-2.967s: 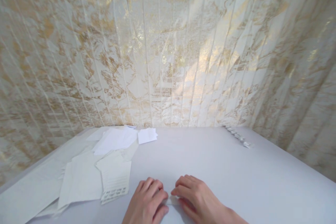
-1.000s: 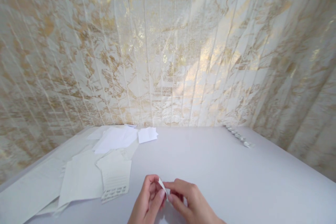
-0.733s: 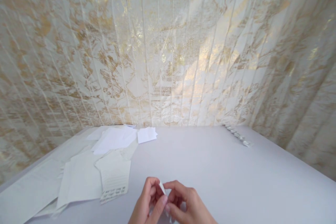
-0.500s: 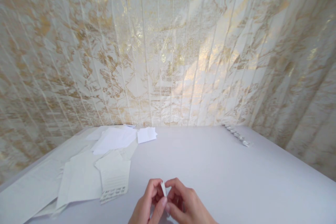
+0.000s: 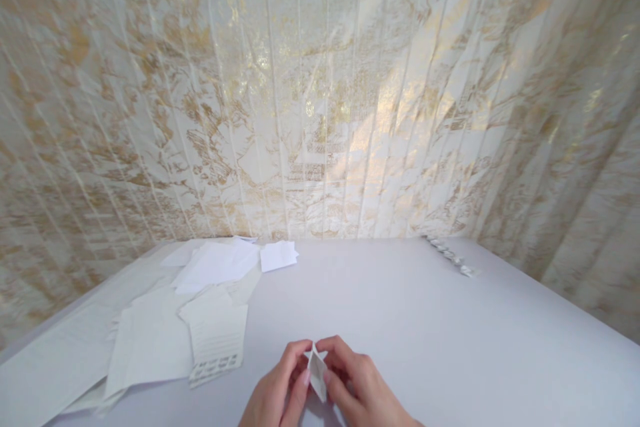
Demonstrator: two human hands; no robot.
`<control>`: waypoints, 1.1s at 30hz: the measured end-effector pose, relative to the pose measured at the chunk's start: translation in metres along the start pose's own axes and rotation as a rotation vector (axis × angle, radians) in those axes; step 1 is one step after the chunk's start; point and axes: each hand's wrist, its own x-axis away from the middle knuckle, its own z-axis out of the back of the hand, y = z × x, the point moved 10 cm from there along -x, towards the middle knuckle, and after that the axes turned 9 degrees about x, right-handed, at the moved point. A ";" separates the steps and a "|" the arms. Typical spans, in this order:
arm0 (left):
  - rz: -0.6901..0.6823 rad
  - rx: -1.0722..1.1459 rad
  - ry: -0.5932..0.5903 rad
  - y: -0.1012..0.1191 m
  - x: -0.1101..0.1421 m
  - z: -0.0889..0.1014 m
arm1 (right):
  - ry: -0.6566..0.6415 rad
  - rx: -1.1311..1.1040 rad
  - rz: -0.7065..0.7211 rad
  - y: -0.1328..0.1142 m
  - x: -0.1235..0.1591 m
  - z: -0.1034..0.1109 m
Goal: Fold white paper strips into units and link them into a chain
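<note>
A small folded piece of white paper (image 5: 317,377) stands between my two hands near the bottom middle of the head view, spread into a narrow diamond shape. My left hand (image 5: 283,383) pinches its left side, with the thumb low and the index fingertip at the top point. On the other side, my right hand (image 5: 357,380) grips it the same way, thumb against the right edge. Both index fingertips nearly meet over the top of the paper. The remaining fingers are curled behind and partly hidden.
Loose white sheets (image 5: 155,340) overlap across the table's left side, with a lined, printed piece (image 5: 217,333) nearest my hands. A small stack of white paper (image 5: 279,256) lies at the back. A row of small folded paper pieces (image 5: 450,255) sits back right. Patterned curtain (image 5: 320,93) hangs behind the table (image 5: 450,347).
The folded paper, seen narrow and edge-on before, has been spread wider into a diamond. My right thumb has moved up onto its right edge, and both hands have shifted slightly.
</note>
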 end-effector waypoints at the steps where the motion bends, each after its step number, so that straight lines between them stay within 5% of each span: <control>1: -0.008 0.006 0.013 0.000 0.000 0.001 | 0.000 0.009 -0.001 -0.001 0.000 0.001; 12: 0.085 0.245 0.081 -0.005 -0.003 0.009 | 0.077 -0.135 0.008 -0.006 0.001 0.013; 23: 0.072 0.229 0.180 -0.002 -0.005 0.018 | 0.114 -0.070 0.071 -0.009 0.005 0.018; 33: 0.033 0.059 0.074 0.008 -0.006 0.007 | 0.193 -0.047 0.123 -0.009 0.001 0.023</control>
